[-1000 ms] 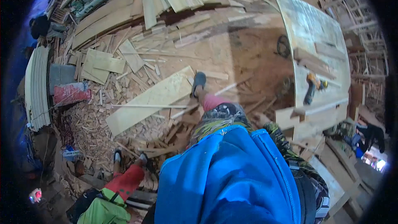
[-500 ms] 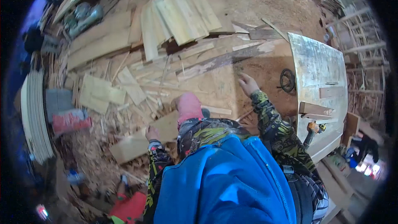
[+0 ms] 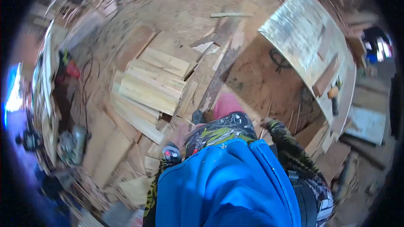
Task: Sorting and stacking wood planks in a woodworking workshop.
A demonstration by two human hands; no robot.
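At the left of the scene, a little farther than the left hand [image 3: 180, 133], the pale boards [image 3: 147, 92] lie on the ground, overlapping one another, with their ends not even. This hand is low in front of the body and is the nearer one to them, but it is blurred, so I cannot tell if its fingers are spread or bent around something. The right hand [image 3: 266, 122] is on the other side of the lap, small and dark, near the edge of the brown ground [image 3: 252, 75]; I cannot tell its finger state either, and I see no clear object in it. Between the boards and this ground runs a long dark plank [image 3: 216, 82], and close to its near end is a shoe [image 3: 198, 117], beside the pink trouser leg [image 3: 225, 103]. At the right stands a whitish panel [image 3: 290, 25], with a wooden block [image 3: 326, 75] and a power tool [image 3: 334, 94] upon it. In my judgement, the step in hand is moving on foot beside the boards. For doing it well, the foot should find flat ground, not a loose board edge, and the hands should remain free for balance, away from rough ends.
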